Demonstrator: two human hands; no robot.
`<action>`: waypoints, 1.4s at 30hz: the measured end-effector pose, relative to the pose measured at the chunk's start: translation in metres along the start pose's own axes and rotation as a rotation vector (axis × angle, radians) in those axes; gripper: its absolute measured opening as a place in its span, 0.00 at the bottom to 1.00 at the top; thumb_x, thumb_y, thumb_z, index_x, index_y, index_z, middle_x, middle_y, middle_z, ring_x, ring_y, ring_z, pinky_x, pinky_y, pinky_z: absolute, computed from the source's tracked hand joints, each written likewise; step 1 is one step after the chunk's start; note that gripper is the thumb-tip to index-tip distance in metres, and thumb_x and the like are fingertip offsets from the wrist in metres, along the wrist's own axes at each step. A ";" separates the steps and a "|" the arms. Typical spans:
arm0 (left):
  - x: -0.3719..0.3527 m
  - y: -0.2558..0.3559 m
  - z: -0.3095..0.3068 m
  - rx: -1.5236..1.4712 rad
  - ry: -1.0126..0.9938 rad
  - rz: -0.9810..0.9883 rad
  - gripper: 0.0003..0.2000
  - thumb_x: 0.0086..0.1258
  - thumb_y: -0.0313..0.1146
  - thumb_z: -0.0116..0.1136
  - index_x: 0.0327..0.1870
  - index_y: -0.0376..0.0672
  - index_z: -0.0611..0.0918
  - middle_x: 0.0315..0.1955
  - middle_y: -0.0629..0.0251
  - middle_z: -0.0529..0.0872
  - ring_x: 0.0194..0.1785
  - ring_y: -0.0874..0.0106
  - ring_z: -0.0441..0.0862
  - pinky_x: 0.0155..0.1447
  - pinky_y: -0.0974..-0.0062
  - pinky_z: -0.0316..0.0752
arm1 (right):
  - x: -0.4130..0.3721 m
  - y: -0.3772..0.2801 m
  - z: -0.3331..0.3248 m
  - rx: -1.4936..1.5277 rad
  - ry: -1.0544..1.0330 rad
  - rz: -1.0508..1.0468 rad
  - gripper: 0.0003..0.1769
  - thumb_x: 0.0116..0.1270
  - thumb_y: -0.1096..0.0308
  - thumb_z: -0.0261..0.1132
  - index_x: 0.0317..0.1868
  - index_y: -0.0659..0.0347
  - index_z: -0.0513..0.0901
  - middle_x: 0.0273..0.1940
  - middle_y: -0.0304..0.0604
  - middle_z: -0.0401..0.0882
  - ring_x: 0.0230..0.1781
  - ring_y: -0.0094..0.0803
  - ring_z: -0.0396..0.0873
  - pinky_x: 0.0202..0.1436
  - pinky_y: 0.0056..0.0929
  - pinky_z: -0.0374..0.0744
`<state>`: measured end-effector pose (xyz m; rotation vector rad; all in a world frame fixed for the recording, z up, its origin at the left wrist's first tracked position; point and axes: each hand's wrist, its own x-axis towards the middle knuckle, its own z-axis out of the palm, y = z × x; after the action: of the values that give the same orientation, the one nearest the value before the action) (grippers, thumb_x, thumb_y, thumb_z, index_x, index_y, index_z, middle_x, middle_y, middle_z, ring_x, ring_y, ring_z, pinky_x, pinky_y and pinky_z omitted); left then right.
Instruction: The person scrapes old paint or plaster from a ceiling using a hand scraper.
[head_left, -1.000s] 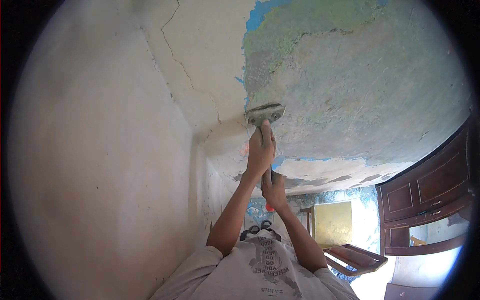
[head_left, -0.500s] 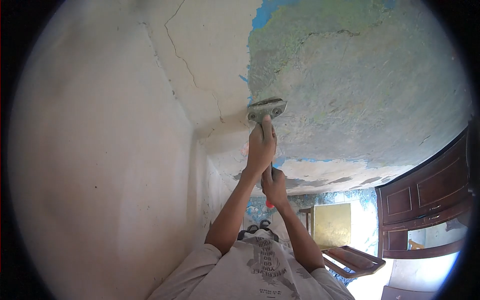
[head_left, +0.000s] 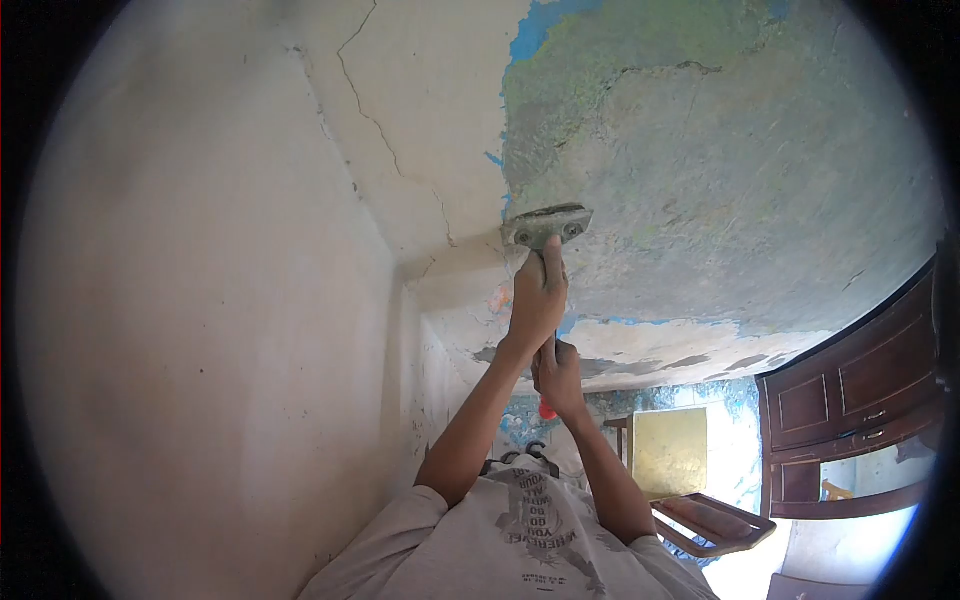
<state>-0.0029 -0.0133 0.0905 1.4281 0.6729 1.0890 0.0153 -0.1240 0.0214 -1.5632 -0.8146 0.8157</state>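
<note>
A wide-headed wall scraper (head_left: 545, 230), with two round screws on its metal head, lies against the wall near the ragged paint edge. My left hand (head_left: 538, 295) is wrapped round its handle just below the head, one finger stretched along it towards the blade. Lower down, my right hand (head_left: 560, 378) grips the same handle, and a red end (head_left: 546, 409) pokes out beneath it. Bare grey-green plaster (head_left: 700, 180) is to the right of the scraper. Cream paint (head_left: 440, 110) with a thin crack covers the wall to the left, with bits of blue paint along the border.
A plain wall (head_left: 230, 320) rises close on my left. At lower right are a yellowish panel (head_left: 670, 453), a brown wooden-framed seat or tray (head_left: 712, 524) and a dark wooden cabinet (head_left: 850, 375). Patchy blue paint shows low on the wall.
The scraper head and both hands have shifted slightly right and a little down in view, while the whole scene has also drifted slightly right. Both hands keep their hold.
</note>
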 end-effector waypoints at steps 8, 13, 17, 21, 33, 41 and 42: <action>0.012 0.032 -0.001 -0.063 0.005 0.028 0.26 0.83 0.56 0.41 0.27 0.45 0.67 0.12 0.76 0.62 0.12 0.82 0.58 0.16 0.78 0.54 | 0.009 -0.019 -0.001 -0.066 -0.005 -0.068 0.32 0.83 0.53 0.50 0.28 0.75 0.75 0.14 0.52 0.68 0.15 0.30 0.67 0.22 0.40 0.68; 0.006 0.009 -0.001 -0.037 -0.014 0.027 0.25 0.84 0.55 0.40 0.27 0.45 0.67 0.11 0.77 0.61 0.12 0.83 0.58 0.16 0.78 0.53 | 0.010 0.000 0.003 -0.071 0.023 -0.198 0.32 0.83 0.52 0.50 0.28 0.75 0.74 0.14 0.50 0.69 0.16 0.29 0.67 0.22 0.39 0.67; 0.006 0.023 -0.002 -0.046 -0.030 0.003 0.26 0.84 0.56 0.39 0.26 0.46 0.67 0.11 0.77 0.60 0.11 0.82 0.57 0.16 0.78 0.52 | 0.005 -0.015 -0.001 -0.023 -0.004 -0.039 0.33 0.83 0.51 0.51 0.27 0.75 0.74 0.15 0.48 0.68 0.17 0.28 0.66 0.22 0.39 0.67; 0.005 0.009 -0.001 -0.017 -0.027 0.034 0.26 0.84 0.57 0.38 0.26 0.46 0.67 0.12 0.77 0.61 0.12 0.82 0.57 0.17 0.78 0.54 | 0.004 -0.005 0.002 -0.019 0.016 -0.047 0.34 0.83 0.50 0.50 0.26 0.75 0.74 0.15 0.47 0.68 0.17 0.27 0.65 0.22 0.39 0.67; -0.004 0.019 -0.008 -0.293 -0.133 -0.254 0.27 0.82 0.58 0.41 0.26 0.45 0.70 0.15 0.76 0.65 0.16 0.83 0.61 0.21 0.80 0.56 | 0.014 0.011 -0.008 0.087 -0.097 -0.040 0.31 0.81 0.47 0.53 0.26 0.66 0.75 0.17 0.36 0.69 0.17 0.23 0.66 0.21 0.30 0.65; -0.086 -0.117 0.017 -0.451 -0.105 -0.477 0.30 0.77 0.68 0.42 0.34 0.45 0.73 0.22 0.75 0.67 0.23 0.80 0.66 0.31 0.78 0.65 | -0.047 0.144 -0.062 0.150 -0.179 0.219 0.28 0.80 0.44 0.53 0.28 0.59 0.73 0.19 0.31 0.66 0.18 0.19 0.64 0.21 0.24 0.64; -0.092 -0.126 0.017 -0.487 -0.082 -0.516 0.30 0.77 0.68 0.43 0.34 0.45 0.73 0.22 0.75 0.67 0.23 0.80 0.67 0.32 0.78 0.66 | -0.052 0.140 -0.069 0.078 -0.187 0.233 0.28 0.81 0.45 0.53 0.28 0.60 0.73 0.20 0.31 0.66 0.18 0.19 0.65 0.21 0.23 0.64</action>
<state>-0.0011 -0.0796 -0.0519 0.8120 0.6174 0.7140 0.0570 -0.2209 -0.1047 -1.5468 -0.7313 1.1635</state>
